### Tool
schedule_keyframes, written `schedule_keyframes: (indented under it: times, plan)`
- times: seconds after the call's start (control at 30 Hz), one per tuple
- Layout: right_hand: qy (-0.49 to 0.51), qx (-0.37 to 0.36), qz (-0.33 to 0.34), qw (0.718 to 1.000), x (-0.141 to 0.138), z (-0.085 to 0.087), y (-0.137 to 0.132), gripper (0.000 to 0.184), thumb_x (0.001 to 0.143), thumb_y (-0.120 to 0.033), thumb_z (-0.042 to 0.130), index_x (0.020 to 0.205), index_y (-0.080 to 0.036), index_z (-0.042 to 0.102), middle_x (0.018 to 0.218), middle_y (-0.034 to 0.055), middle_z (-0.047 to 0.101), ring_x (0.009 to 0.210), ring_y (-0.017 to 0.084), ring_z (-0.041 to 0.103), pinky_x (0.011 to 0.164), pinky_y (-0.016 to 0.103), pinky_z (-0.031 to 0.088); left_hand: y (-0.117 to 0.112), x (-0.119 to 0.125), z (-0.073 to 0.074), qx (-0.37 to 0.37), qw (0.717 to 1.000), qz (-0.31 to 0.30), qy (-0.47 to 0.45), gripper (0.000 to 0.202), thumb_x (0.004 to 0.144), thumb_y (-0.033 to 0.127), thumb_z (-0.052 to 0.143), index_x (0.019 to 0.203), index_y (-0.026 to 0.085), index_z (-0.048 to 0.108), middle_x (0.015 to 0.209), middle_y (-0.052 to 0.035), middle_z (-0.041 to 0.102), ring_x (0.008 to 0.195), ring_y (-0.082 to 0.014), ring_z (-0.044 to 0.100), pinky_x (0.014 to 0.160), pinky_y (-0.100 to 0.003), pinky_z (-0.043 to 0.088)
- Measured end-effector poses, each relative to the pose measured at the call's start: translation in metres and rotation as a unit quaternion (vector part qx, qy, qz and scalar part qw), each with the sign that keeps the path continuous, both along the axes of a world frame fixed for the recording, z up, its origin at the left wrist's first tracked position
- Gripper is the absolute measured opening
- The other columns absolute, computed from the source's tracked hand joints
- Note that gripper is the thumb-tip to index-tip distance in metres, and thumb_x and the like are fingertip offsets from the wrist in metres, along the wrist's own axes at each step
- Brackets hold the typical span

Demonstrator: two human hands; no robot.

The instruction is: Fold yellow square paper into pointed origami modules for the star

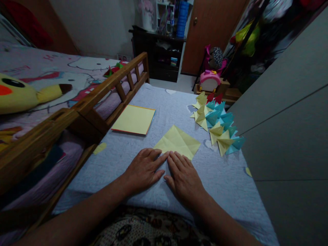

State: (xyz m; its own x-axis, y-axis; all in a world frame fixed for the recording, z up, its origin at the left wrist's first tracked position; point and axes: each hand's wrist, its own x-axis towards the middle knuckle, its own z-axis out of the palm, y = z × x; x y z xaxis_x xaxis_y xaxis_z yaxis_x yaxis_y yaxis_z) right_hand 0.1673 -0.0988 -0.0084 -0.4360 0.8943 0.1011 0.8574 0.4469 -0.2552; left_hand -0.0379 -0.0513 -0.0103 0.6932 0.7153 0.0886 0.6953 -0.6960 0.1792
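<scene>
A yellow sheet of origami paper [178, 138] with crease lines lies on the blue-grey bedsheet [169, 112] in front of me, one corner pointing away. My left hand [146, 167] rests on its near left edge, fingers stretched out. On the near right part lies my right hand [183, 176], also flat with its fingers extended. The two index fingertips almost meet at the paper's near edge, and the hands cover part of it. Beyond my left hand sits a stack of square paper [134, 119], yellow on top with orange and blue edges below.
Several folded paper pieces [217, 119], yellow, teal and red, stand along the right side. A wooden rail [112, 82] borders the left, with a yellow plush toy [20, 95] on the bed past it. A pale cabinet [287, 136] rises at the right.
</scene>
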Motion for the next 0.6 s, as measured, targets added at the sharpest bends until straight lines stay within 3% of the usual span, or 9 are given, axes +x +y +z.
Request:
schedule_keyframes:
  times: [0.33, 0.6]
  plan:
    - [-0.010, -0.006, 0.002, 1.000, 0.002, 0.000, -0.002, 0.057, 0.097, -0.037, 0.053, 0.149, -0.013, 0.045, 0.156, 0.0134, 0.044, 0.146, 0.029, 0.038, 0.120, 0.049, 0.035, 0.000, -0.001, -0.004, 0.027, 1.000, 0.002, -0.016, 0.054, 0.098, 0.036, 0.049, 0.150, 0.030, 0.035, 0.132, -0.0064, 0.055, 0.118, -0.0264, 0.048, 0.106, -0.044, 0.038]
    - [-0.020, 0.002, -0.010, 1.000, 0.017, 0.002, -0.010, 0.053, 0.097, -0.040, 0.054, 0.143, -0.014, 0.052, 0.154, 0.0124, 0.048, 0.144, 0.028, 0.042, 0.118, 0.047, 0.037, 0.001, -0.001, -0.002, 0.019, 1.000, 0.000, -0.008, 0.049, 0.099, 0.038, 0.048, 0.146, 0.027, 0.042, 0.133, -0.0080, 0.055, 0.118, -0.0273, 0.048, 0.106, -0.044, 0.038]
